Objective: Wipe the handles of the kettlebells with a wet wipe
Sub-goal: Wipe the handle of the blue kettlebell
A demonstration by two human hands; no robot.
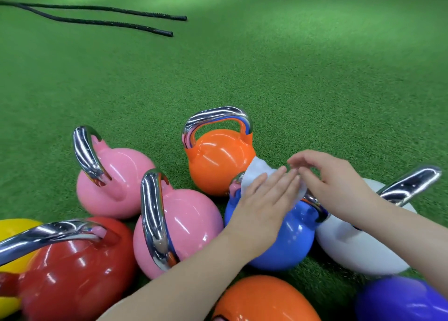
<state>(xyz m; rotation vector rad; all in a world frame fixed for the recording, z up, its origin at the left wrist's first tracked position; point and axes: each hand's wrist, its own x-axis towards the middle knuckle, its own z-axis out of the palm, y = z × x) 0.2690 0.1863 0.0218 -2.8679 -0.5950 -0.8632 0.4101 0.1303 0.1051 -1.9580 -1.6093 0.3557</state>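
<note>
Currently: left hand (264, 199), fingers flat, presses wet wipe (257, 172) onto blue kettlebell (288, 243) handle; right hand (332, 180) open, steadying; next, likely rub along chrome

— What colours are the kettlebells?

— Two pink kettlebells (116, 182) (191, 226), an orange kettlebell (218, 165) behind them, a red kettlebell (75, 272), a yellow kettlebell (14, 228) at the left edge, a blue kettlebell (288, 243), a white kettlebell (358, 248), a purple kettlebell (402, 301) and a second orange one (264, 299) nearest.

— And the handles?

— Shiny chrome handles (155, 214), mirroring the colours around them.

— The rest?

— A white wet wipe (257, 172), plain green turf floor (291, 66), and black ropes (101, 17) lying on it.
</note>
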